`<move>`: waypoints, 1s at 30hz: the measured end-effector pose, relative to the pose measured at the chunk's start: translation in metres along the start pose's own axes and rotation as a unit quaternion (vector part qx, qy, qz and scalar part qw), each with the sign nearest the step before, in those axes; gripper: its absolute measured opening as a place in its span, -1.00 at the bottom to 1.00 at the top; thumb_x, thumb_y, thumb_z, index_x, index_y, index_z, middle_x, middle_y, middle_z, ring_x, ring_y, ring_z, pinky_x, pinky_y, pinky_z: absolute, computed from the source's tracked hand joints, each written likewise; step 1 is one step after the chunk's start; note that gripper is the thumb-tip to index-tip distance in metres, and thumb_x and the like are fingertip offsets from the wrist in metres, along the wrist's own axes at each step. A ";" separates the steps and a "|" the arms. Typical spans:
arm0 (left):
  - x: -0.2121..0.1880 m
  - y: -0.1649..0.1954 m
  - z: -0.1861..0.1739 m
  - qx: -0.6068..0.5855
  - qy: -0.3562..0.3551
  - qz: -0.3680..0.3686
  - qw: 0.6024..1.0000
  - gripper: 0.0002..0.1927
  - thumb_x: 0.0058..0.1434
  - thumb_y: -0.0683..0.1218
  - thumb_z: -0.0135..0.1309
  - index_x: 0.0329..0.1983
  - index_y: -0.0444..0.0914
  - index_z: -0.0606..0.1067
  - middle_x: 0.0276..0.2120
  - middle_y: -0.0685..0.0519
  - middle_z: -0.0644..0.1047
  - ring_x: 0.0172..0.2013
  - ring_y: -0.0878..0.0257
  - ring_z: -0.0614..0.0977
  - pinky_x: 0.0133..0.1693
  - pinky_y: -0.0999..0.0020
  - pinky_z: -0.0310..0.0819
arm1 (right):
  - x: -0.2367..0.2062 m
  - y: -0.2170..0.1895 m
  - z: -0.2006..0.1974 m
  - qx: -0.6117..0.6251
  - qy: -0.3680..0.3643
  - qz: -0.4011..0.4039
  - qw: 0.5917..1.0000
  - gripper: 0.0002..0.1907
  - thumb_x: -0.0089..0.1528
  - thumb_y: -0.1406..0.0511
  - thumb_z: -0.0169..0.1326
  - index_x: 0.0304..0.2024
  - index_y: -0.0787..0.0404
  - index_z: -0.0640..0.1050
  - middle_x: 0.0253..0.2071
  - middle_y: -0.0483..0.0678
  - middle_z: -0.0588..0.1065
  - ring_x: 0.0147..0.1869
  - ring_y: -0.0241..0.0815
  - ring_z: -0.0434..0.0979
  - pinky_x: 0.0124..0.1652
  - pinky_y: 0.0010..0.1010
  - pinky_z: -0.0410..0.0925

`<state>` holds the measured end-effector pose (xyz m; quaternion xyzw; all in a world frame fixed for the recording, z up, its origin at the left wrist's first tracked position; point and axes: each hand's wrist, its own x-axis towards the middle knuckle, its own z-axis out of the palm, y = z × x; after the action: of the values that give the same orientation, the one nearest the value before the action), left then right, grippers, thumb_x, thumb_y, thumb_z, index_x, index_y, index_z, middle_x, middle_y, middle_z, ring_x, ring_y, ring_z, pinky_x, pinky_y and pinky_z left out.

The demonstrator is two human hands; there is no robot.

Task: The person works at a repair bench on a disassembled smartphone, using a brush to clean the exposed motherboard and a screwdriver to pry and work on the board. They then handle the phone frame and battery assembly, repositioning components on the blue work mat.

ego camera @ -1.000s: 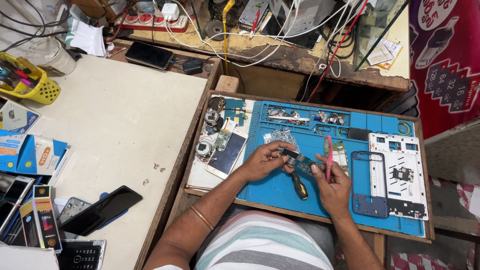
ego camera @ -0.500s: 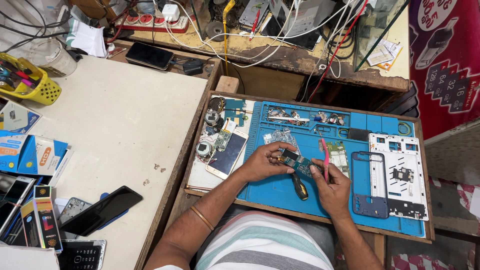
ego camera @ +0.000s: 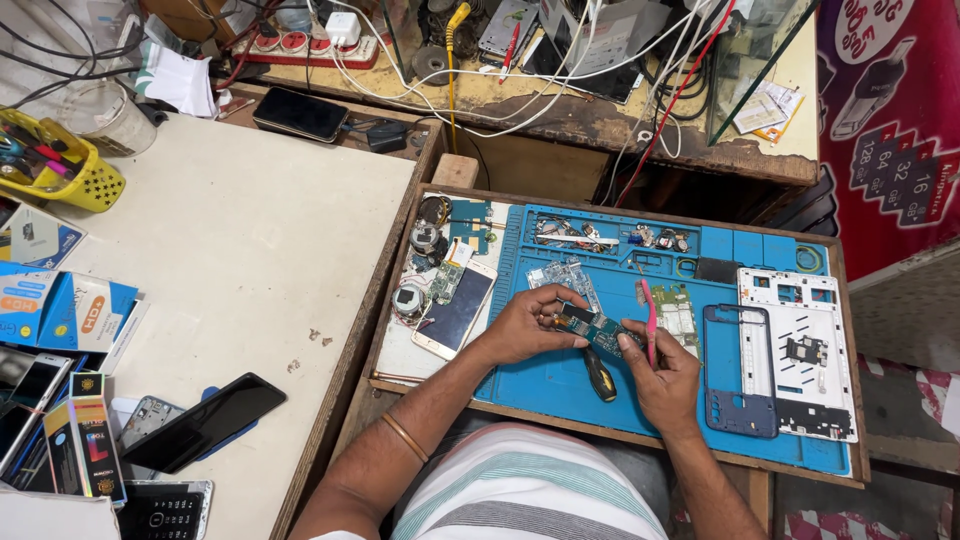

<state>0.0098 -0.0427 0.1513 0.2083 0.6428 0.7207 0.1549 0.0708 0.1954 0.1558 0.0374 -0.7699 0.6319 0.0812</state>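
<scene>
Circuit board [ego camera: 592, 329], small, dark green and oblong, lies pinched between the left hand [ego camera: 528, 325] fingertips at its upper-left end and the right hand [ego camera: 662, 375], which also grips pink tweezers [ego camera: 650, 322], its long axis slanting down-right above the blue silicone mat [ego camera: 545, 385].
</scene>
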 end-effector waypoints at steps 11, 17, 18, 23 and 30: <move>0.000 0.009 0.000 -0.025 -0.008 0.005 1.000 -0.54 0.11 -0.26 0.36 0.06 -0.27 0.47 -0.26 0.09 0.64 -0.20 0.43 0.66 -0.16 0.53 0.57 | 0.001 -0.002 0.001 0.009 -0.005 -0.011 1.000 -0.71 0.30 0.35 0.17 0.04 0.37 0.59 -0.18 -0.04 0.61 -0.21 -0.42 0.54 -0.26 -0.60 0.39; 0.001 0.007 0.000 -0.027 -0.007 0.006 1.000 -0.53 0.11 -0.27 0.35 0.07 -0.27 0.47 -0.20 0.06 0.65 -0.17 0.41 0.66 -0.14 0.52 0.58 | 0.000 -0.002 0.001 0.006 -0.006 -0.004 1.000 -0.67 0.30 0.33 0.18 0.08 0.37 0.58 -0.25 -0.05 0.60 -0.25 -0.43 0.54 -0.28 -0.60 0.38; 0.002 0.007 0.000 -0.025 -0.005 0.005 1.000 -0.53 0.11 -0.26 0.35 0.07 -0.27 0.46 -0.20 0.05 0.64 -0.16 0.40 0.67 -0.13 0.51 0.59 | 0.000 -0.002 0.000 0.007 -0.007 -0.005 1.000 -0.67 0.30 0.33 0.18 0.08 0.38 0.57 -0.25 -0.05 0.60 -0.25 -0.43 0.53 -0.27 -0.61 0.38; 0.003 0.006 0.001 -0.036 -0.006 0.009 0.999 -0.52 0.11 -0.24 0.35 0.09 -0.26 0.46 -0.15 0.05 0.65 -0.11 0.38 0.68 -0.06 0.50 0.64 | -0.001 -0.001 0.000 0.007 -0.005 -0.003 1.000 -0.67 0.30 0.34 0.18 0.09 0.38 0.57 -0.27 -0.05 0.58 -0.28 -0.46 0.49 -0.31 -0.62 0.35; 0.003 0.006 0.002 -0.021 -0.001 0.003 1.000 -0.51 0.10 -0.24 0.37 0.09 -0.27 0.47 -0.18 0.04 0.65 -0.17 0.39 0.67 -0.15 0.52 0.59 | -0.001 -0.002 -0.001 0.002 -0.005 0.003 1.000 -0.66 0.30 0.33 0.18 0.09 0.38 0.57 -0.32 -0.06 0.59 -0.34 -0.47 0.48 -0.38 -0.63 0.32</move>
<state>0.0080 -0.0405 0.1576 0.2076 0.6267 0.7343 0.1579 0.0723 0.1955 0.1573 0.0379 -0.7691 0.6335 0.0755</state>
